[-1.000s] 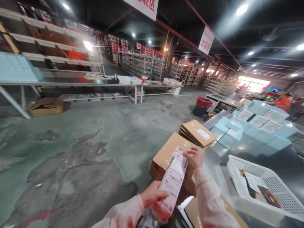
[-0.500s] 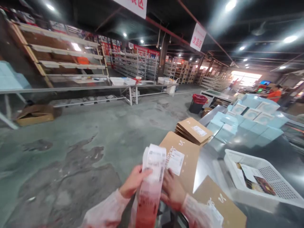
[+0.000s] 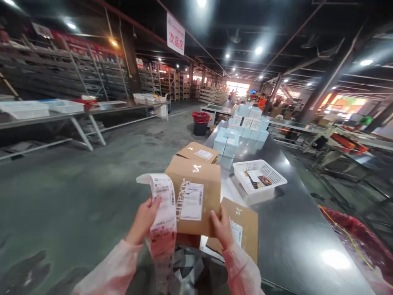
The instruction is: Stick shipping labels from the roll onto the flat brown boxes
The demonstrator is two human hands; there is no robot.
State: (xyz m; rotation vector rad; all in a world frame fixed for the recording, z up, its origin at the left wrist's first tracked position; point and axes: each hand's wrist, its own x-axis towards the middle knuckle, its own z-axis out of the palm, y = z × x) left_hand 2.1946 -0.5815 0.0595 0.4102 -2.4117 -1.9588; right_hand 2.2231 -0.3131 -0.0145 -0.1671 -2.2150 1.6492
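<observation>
My left hand (image 3: 144,219) is closed on a long strip of printed shipping labels (image 3: 162,205), thumb on top. The strip curls over at its upper end and hangs down in front of me. My right hand (image 3: 223,226) grips the lower right edge of a brown cardboard carton (image 3: 211,176), which looks flat and has white lettering. A white shipping label (image 3: 192,201) lies on the carton's face. Beneath my right hand, another labelled carton (image 3: 250,221) rests on the metal table (image 3: 285,229). Further cartons (image 3: 196,150) are stacked just behind the held one.
A white plastic basket (image 3: 278,180) with printed cards stands on the table. Several pale blue boxes (image 3: 245,139) are piled beyond it. A bin with a red liner (image 3: 201,119) stands on the floor ahead. Red plastic sheeting (image 3: 353,233) lies beyond the table's right edge.
The view has swung right. My right hand has moved from beside the label strip to the carton's right edge, and the carton now appears raised towards me. My left hand keeps the strip.
</observation>
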